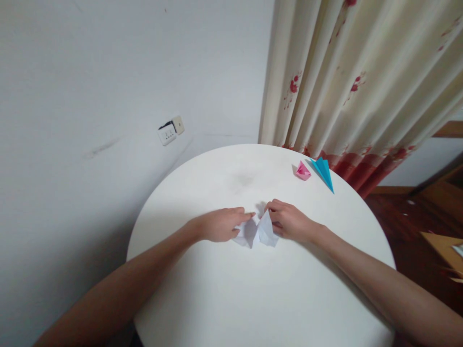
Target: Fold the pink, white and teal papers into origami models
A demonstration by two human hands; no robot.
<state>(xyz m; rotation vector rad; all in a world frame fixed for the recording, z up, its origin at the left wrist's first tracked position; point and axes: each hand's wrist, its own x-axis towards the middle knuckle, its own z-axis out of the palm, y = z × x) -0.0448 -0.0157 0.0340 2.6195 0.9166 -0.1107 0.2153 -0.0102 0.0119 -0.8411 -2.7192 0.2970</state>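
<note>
A folded piece of white paper [268, 232] stands between my two hands near the middle of the round table, with pointed flaps that spread apart on either side of a centre fold. My left hand [221, 224] grips its left flap between thumb and fingers, the index finger stretched along the upper edge. On the other side, my right hand [289, 220] has its fingers curled round the right flap. Parts of the paper's far side are hidden by the fingers.
The white round table [253, 299] carries a small pink folded paper boat [303, 171] and a blue paper plane [323, 171] at its far right edge. A wall with a socket [167, 135] rises behind on the left. A flowered curtain [325, 96] hangs behind the right side.
</note>
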